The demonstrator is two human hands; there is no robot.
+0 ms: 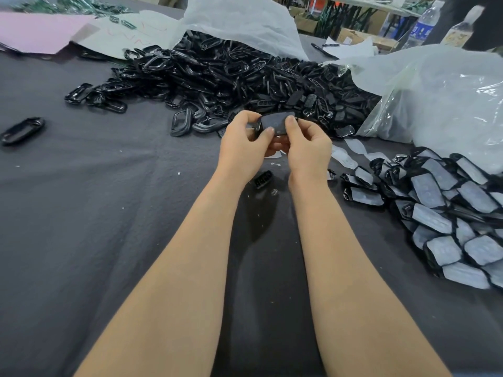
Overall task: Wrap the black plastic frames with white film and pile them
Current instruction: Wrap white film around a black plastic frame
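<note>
Forearms [190,268] over cloth [81,213], left hand [245,144] and right hand [309,148] fingers [291,123] pinched on one frame [276,121]; loose heap [231,74] behind, wrapped pile [449,213] right.

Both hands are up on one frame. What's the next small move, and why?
Probably slide both thumbs outward across the held frame to seat the film. The left hand and right hand pinch it above the table, thumbs on its greyish face; whether film fully covers it is unclear. It isn't yet on the wrapped pile at right.
</note>
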